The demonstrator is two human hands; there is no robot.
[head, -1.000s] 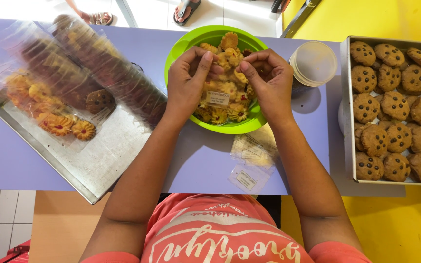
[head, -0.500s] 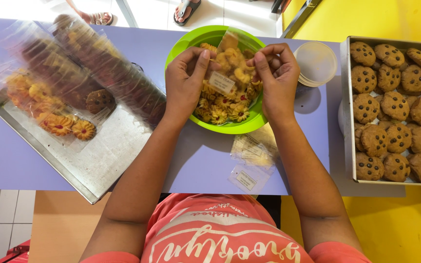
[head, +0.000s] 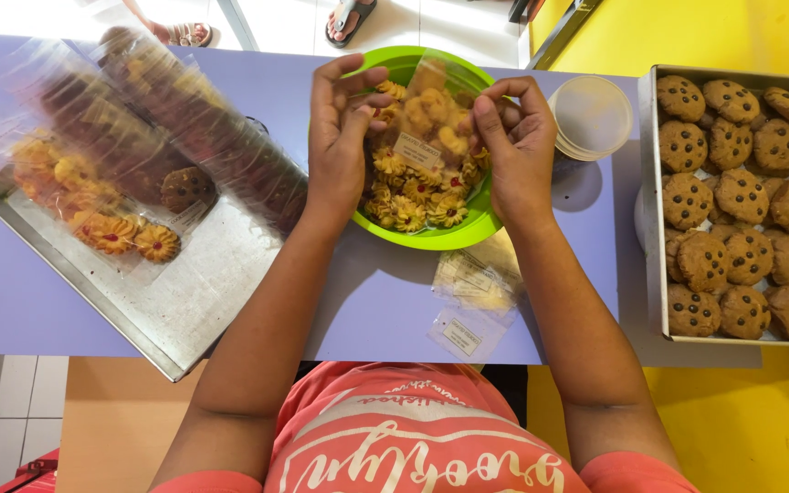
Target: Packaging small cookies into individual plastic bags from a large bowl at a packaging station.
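Both hands [head: 344, 137] [head: 513, 151] grip cookie bag [head: 431, 119] (purple table [head: 11, 292]).

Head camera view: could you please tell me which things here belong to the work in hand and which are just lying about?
In hand:
- left hand and right hand, pinching a clear cookie bag
- green bowl of flower-shaped cookies

Lying about:
- metal tray with filled bags
- empty clear bags
- tray of chocolate chip cookies
- plastic lids
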